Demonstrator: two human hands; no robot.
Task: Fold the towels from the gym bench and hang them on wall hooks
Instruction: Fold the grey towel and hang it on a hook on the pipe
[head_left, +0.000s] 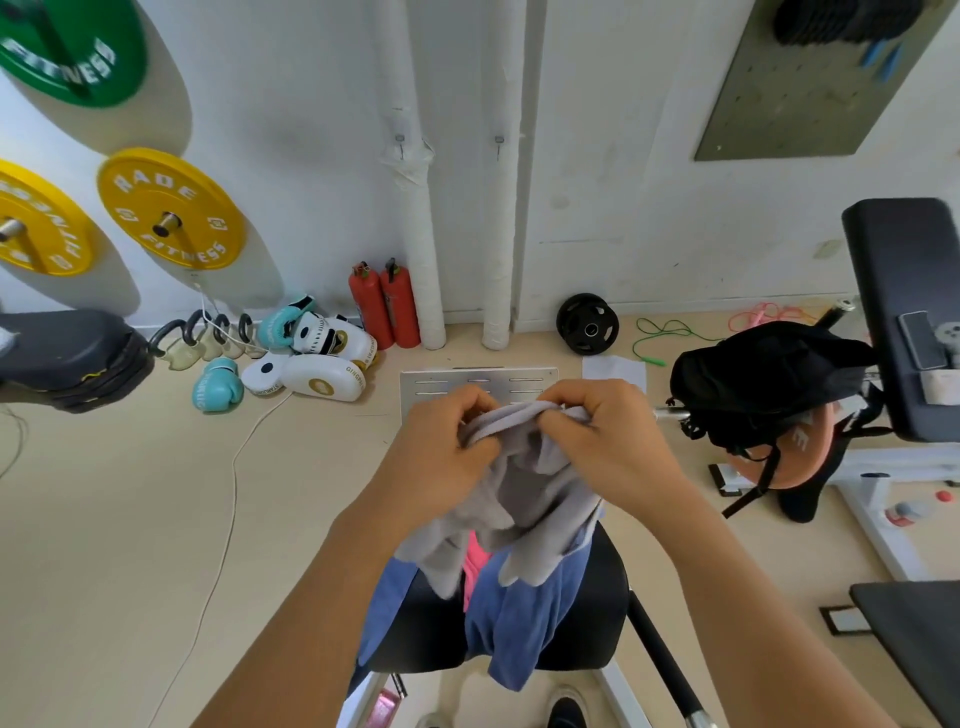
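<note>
A crumpled grey towel (524, 499) hangs in the air above the black gym bench (597, 618). My left hand (441, 447) and my right hand (602, 431) both grip its bunched top edge, close together. Under it a blue towel (519, 623) drapes over the bench, with a pink towel (475, 566) partly hidden beneath. Two small metal wall hooks, one (400, 143) and another (500, 143), sit on the white pipes on the wall ahead; nothing hangs on them.
Two red fire extinguishers (387, 306) stand by the pipes. Boxing gloves and pads (306, 358) lie on the floor to the left. Yellow weight plates (171, 208) hang on the wall. A black bag (763, 379) rests on a machine at right. A white cable (228, 499) crosses the floor.
</note>
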